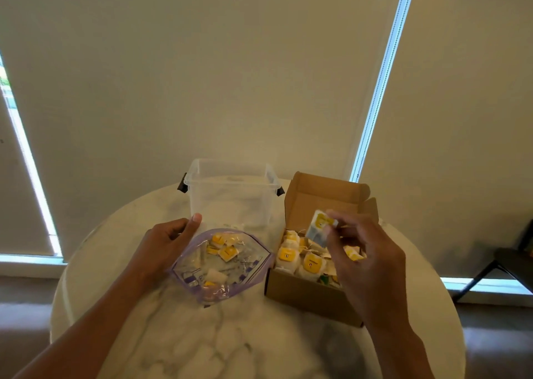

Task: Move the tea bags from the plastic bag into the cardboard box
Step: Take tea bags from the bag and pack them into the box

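A clear plastic bag [248, 277] with a purple zip rim lies open on the round marble table [230, 344], with several yellow-tagged tea bags [227, 252] inside. My left hand [170, 243] grips the bag's left rim and holds its mouth open. To the right stands an open cardboard box [305, 292], lid flap up, filled with several tea bags [311, 263]. My right hand [366, 263] hovers over the box and pinches one tea bag [318, 228] between thumb and fingers.
An empty clear plastic tub [230, 194] with black side clips stands behind the bag at the table's far edge. A dark chair [507, 266] stands on the floor at the right. Closed window blinds fill the background.
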Motion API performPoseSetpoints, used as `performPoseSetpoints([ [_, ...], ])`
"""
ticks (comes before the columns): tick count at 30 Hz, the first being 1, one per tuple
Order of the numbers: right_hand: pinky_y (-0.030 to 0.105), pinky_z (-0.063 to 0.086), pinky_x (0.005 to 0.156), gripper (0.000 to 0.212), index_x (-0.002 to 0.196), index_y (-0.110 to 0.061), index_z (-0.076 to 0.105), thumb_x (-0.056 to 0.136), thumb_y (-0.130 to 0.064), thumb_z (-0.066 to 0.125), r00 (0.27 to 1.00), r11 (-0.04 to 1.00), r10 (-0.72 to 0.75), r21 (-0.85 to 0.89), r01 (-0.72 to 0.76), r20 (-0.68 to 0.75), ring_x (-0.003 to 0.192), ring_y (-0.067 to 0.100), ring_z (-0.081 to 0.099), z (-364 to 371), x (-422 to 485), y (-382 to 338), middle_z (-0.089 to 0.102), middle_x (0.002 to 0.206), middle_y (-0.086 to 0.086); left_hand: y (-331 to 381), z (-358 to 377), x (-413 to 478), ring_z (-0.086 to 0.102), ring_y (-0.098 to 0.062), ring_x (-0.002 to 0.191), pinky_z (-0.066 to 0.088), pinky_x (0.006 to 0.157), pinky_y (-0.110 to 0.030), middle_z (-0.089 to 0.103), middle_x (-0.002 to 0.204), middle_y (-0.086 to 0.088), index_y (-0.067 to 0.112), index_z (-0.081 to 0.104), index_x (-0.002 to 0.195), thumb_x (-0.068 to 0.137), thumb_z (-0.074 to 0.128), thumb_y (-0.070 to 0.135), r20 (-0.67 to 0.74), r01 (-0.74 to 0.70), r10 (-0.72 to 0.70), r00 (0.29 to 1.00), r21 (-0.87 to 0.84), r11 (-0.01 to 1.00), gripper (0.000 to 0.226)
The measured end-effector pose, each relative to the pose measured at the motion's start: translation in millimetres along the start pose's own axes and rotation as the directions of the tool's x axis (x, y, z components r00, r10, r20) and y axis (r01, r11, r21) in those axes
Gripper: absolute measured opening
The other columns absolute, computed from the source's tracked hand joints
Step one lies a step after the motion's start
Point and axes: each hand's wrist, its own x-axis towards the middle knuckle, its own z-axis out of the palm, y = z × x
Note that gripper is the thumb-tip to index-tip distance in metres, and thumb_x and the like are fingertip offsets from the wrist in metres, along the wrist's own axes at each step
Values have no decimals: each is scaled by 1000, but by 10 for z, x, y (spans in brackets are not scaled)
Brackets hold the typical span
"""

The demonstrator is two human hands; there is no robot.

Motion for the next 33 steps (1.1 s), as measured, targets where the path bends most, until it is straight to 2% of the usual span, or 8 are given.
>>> performPoseSetpoints([
  [7, 4, 53, 74, 30, 123, -25, 71, 93, -22, 77, 992, 1000, -11, -17, 13, 129, 101, -13, 67, 17, -181, 16, 67, 117, -20, 48, 2, -45, 46, -11, 58, 37, 64, -32, 55, 59, 3, 4, 62, 76, 100, 51, 75, 16, 7, -7, 1000, -32, 999, 75],
  [12, 21, 62, 82, 26, 120, -29, 75, 94, -28, 74, 948, 997, 67, -63, -50, 310, 103, -2, 68, 86, -225, 144, 71, 117, -19, 50, -9, -38, 46, -9, 57, 36, 63, -32, 54, 57, 3, 4, 60, 75, 99, 51, 75, 18, 1, 0, 1000, -11, 1000, 76],
  [19, 20, 58, 83, 23, 118, -26, 75, 94, -24, 76, 987, 995, -3, -98, 19, 158, 107, 0, 64, 104, -173, -100, 69, 120, -18, 88, -7, -45, 42, -11, 59, 33, 63, -32, 47, 58, 5, 8, 51, 69, 100, 52, 73, 18, -2, 3, 1000, -11, 1000, 72],
  [22, 15, 55, 83, 20, 115, -24, 76, 96, -21, 75, 964, 995, -96, 35, 90, 248, 99, 2, 66, 275, -184, -408, 71, 112, -13, 40, -19, -20, 42, -13, 60, 34, 65, -33, 46, 59, 4, 6, 50, 72, 100, 50, 78, 24, 2, -2, 1000, 11, 1000, 77],
  [25, 17, 54, 90, 23, 124, -26, 74, 102, -22, 65, 847, 980, -186, 150, 127, 498, 101, 1, 64, 556, -149, -667, 71, 116, -13, 29, -21, -20, 41, -13, 61, 33, 66, -33, 45, 61, 2, 4, 50, 75, 99, 49, 81, 20, -7, 7, 1000, 14, 1000, 80],
  [29, 28, 47, 105, 36, 136, -21, 68, 100, -18, 68, 628, 966, -228, 92, 242, 744, 119, 14, 62, 1078, -16, -670, 69, 133, -1, 98, -12, -60, 38, -13, 60, 30, 65, -34, 42, 59, 4, 5, 48, 71, 100, 53, 73, 8, -10, 10, 1000, -16, 1000, 74],
  [31, 29, 46, 104, 40, 136, -21, 68, 97, -18, 71, 515, 957, -212, 70, 282, 830, 121, 17, 63, 1328, -1, -630, 69, 134, 0, 120, -18, -83, 36, -12, 58, 29, 64, -34, 40, 57, 7, 9, 45, 68, 101, 52, 70, 2, -40, 40, 999, 1, 999, 70],
  [33, 30, 51, 101, 46, 138, -25, 67, 93, -17, 74, 448, 962, -166, 44, 270, 878, 116, 18, 66, 1502, -43, -595, 70, 131, -1, 94, -31, -98, 34, -12, 57, 27, 63, -35, 38, 56, 6, 11, 45, 67, 104, 51, 69, -8, -73, 73, 997, 15, 997, 69],
])
